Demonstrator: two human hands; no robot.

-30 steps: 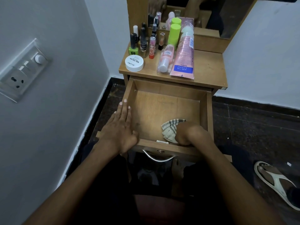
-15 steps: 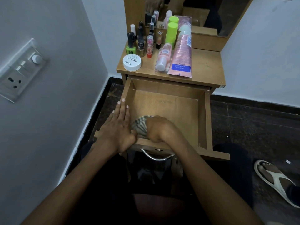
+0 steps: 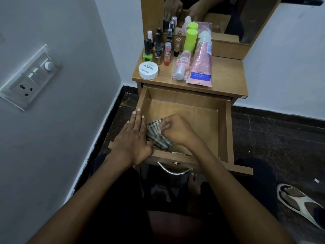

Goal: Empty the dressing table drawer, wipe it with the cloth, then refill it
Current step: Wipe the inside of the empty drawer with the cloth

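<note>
The drawer point(image 3: 184, 110) of the dressing table stands pulled out, its wooden floor bare apart from a striped cloth point(image 3: 156, 133) bunched in the near left corner. The right hand point(image 3: 175, 130) is curled into a loose fist over the cloth, fingers pinching its upper edge, and the cloth lies against the drawer bottom beneath it. The left hand point(image 3: 135, 138) lies flat and spread, fingers together and pointing to the far side, resting along the drawer's left wall with its palm over the near left corner; its inner edge touches the cloth. A curved metal handle point(image 3: 174, 169) shows on the drawer front, below the two wrists. On the tabletop point(image 3: 226, 76) above the drawer stand the things taken out: a white round jar point(image 3: 148, 70) at the near left, a green nail polish bottle point(image 3: 147, 53) and several other small bottles behind it, a red-based lip balm tube point(image 3: 167, 53), a small pink bottle point(image 3: 182, 67) lying on its side, a large pink tube point(image 3: 200, 65) lying beside it with its blue label end near, and a tall green-capped bottle point(image 3: 190, 39) upright at the far side against the mirror point(image 3: 219, 14). A switchboard point(image 3: 29, 78) is mounted on the left wall. On the dark floor at the near right a foot in a white sandal point(image 3: 299, 203) is visible.
</note>
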